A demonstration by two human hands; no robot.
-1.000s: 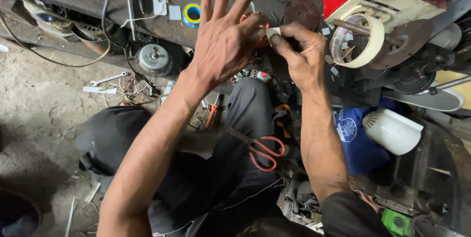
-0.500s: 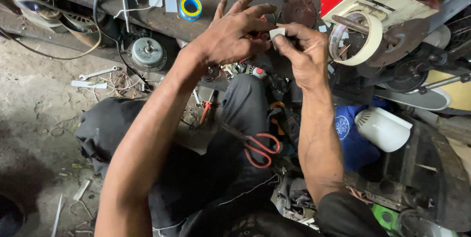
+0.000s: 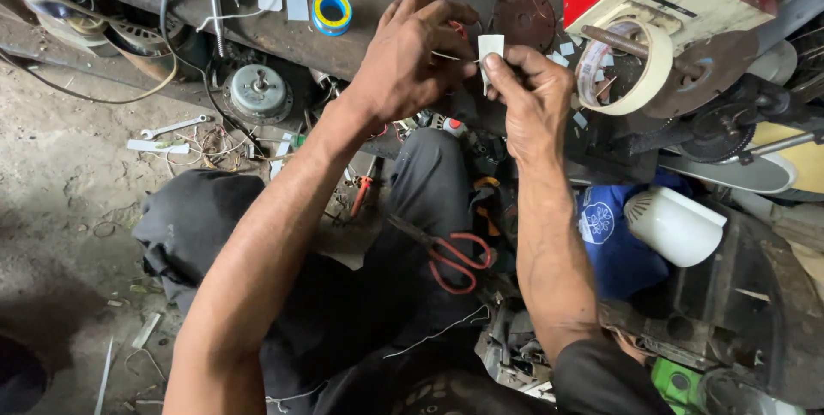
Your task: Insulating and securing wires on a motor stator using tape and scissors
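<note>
My right hand (image 3: 536,106) pinched a small white paper strip (image 3: 490,48) between thumb and forefinger, holding it upright above the dark workbench (image 3: 378,3). My left hand (image 3: 412,59) was curled beside it, its fingertips closed on a thin wire (image 3: 451,57) that met the strip's edge. Red-handled scissors (image 3: 451,256) lay on my lap below. A roll of masking tape (image 3: 631,67) hung just right of my right hand; a blue-and-yellow tape roll (image 3: 331,12) sat on the bench to the left.
</note>
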